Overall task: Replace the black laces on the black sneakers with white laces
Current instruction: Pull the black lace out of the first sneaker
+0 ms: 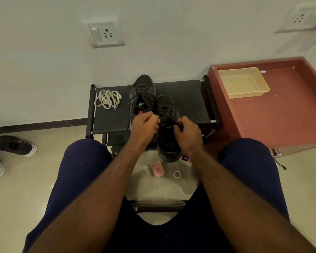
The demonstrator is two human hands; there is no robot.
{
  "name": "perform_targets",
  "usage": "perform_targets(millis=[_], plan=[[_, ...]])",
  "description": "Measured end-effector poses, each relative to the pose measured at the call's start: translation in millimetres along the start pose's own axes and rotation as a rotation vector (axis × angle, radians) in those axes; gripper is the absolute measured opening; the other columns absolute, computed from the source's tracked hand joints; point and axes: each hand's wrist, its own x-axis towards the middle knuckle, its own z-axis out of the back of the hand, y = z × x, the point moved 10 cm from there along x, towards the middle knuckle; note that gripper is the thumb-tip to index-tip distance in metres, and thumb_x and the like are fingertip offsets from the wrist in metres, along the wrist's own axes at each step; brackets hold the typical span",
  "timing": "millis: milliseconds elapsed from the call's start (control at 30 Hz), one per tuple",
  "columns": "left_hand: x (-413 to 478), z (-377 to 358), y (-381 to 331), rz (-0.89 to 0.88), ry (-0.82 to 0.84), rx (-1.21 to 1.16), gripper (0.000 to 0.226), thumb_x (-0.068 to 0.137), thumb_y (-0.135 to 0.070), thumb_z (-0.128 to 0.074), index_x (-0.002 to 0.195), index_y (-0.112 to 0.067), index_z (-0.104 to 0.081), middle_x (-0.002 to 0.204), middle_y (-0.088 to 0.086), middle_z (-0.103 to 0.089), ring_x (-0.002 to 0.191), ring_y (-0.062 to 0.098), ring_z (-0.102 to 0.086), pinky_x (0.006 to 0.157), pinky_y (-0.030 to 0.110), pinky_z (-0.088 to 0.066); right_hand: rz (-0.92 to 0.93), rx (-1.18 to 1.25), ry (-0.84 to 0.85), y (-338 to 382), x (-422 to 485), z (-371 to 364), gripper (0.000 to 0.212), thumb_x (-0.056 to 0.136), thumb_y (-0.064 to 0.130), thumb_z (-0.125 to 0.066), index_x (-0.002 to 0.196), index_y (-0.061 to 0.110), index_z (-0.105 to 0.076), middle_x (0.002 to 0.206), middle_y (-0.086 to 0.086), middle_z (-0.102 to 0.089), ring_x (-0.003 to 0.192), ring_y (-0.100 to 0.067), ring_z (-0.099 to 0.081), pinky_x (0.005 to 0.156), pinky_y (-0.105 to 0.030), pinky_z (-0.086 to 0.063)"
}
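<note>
Unlacing is judged barely begun: black laces [165, 113] on the near sneaker [169, 149] are pinched by the curled left hand [144, 125] and right hand [188, 133]. The far sneaker [143, 84] is laced black, and white laces [108, 99] are coiled, unused, on the rack [111, 119].

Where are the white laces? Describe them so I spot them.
Find the black rack against the wall. At its top's left end lies a loose coil of white laces, left of a black sneaker: the only pale thing there.
</note>
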Motion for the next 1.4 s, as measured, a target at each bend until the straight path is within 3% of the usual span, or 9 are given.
perform_targets(millis=[167,300,467,567,633,767,900,1000,1400], plan=[[11,29,-33,-0.107,-0.121,0.199,0.039,0.087,-0.018,-0.054,0.056,0.003,-0.046,0.052,0.023,-0.047,0.043,0.016,-0.043,0.045,0.031,-0.038,-0.009,0.035,0.022,-1,2,-1,0.009,0.093,0.031,-0.063,0.095,0.025,-0.057,0.095,0.004,-0.065,0.087,-0.019,-0.063,0.078,-0.044,-0.057],[16,-15,-87,-0.321,0.146,0.592,0.040,0.088,-0.018,-0.059,0.053,-0.009,-0.041,0.047,0.001,-0.036,0.043,0.011,-0.031,0.048,0.027,-0.032,-0.011,-0.013,0.050,-1,4,-4,0.011,0.091,0.028,-0.064,0.091,0.025,-0.053,0.097,0.001,-0.062,0.087,-0.021,-0.061,0.074,-0.038,-0.054],[12,-70,-187,-0.549,0.317,0.515,0.036,0.088,-0.017,-0.058,0.056,-0.011,-0.042,0.053,0.003,-0.040,0.047,0.007,-0.032,0.050,0.015,-0.030,-0.010,0.018,0.066,-4,4,-6,0.011,0.094,0.025,-0.063,0.092,0.025,-0.053,0.097,0.001,-0.061,0.085,-0.019,-0.060,0.068,-0.033,-0.048],[3,-102,-217,-0.530,0.520,0.478,0.014,0.094,-0.019,-0.059,0.104,-0.010,-0.062,0.103,0.012,-0.064,0.052,0.008,-0.061,0.051,0.020,-0.050,-0.012,0.049,0.062,-5,5,-5,0.009,0.094,0.025,-0.063,0.092,0.024,-0.054,0.096,0.002,-0.062,0.085,-0.018,-0.060,0.074,-0.038,-0.055],[0,-114,-220,-0.519,0.622,0.506,0.040,0.096,-0.020,-0.057,0.135,-0.021,-0.049,0.130,0.006,-0.053,0.064,0.012,-0.070,0.056,0.022,-0.056,-0.010,0.057,0.062,-5,5,-6,0.007,0.094,0.026,-0.063,0.093,0.024,-0.055,0.096,0.002,-0.062,0.086,-0.018,-0.061,0.077,-0.041,-0.056],[11,-78,-182,-0.462,0.342,0.397,0.029,0.096,-0.019,-0.056,0.125,-0.014,-0.060,0.110,0.003,-0.063,0.067,0.016,-0.071,0.058,0.028,-0.057,-0.002,0.039,0.062,-3,7,-5,0.007,0.094,0.027,-0.062,0.098,0.022,-0.058,0.100,0.000,-0.063,0.088,-0.020,-0.060,0.078,-0.041,-0.054],[1,-27,-31,-0.062,0.123,0.670,0.017,0.092,-0.026,-0.063,0.089,-0.009,-0.067,0.088,0.010,-0.071,0.084,0.026,-0.069,0.078,0.037,-0.056,0.002,-0.007,0.061,1,7,-10,0.013,0.094,0.027,-0.060,0.103,0.018,-0.058,0.105,-0.003,-0.060,0.093,-0.024,-0.060,0.081,-0.041,-0.052],[-13,-15,40,0.130,0.115,0.768,0.032,0.088,-0.035,-0.070,0.108,-0.010,-0.068,0.104,0.007,-0.071,0.099,0.024,-0.066,0.079,0.030,-0.050,-0.004,-0.014,0.068,0,3,-15,0.017,0.092,0.024,-0.062,0.106,0.015,-0.063,0.104,-0.007,-0.066,0.095,-0.027,-0.063,0.084,-0.045,-0.055],[-5,1,38,-0.007,-0.087,0.655,0.019,0.096,-0.031,-0.057,0.090,-0.017,-0.070,0.076,-0.006,-0.061,0.076,0.016,-0.060,0.065,0.026,-0.037,-0.058,0.021,-0.013,-9,-9,6,0.016,0.096,0.030,-0.059,0.088,0.016,-0.064,0.086,-0.006,-0.069,0.083,-0.026,-0.065,0.071,-0.035,-0.049]])
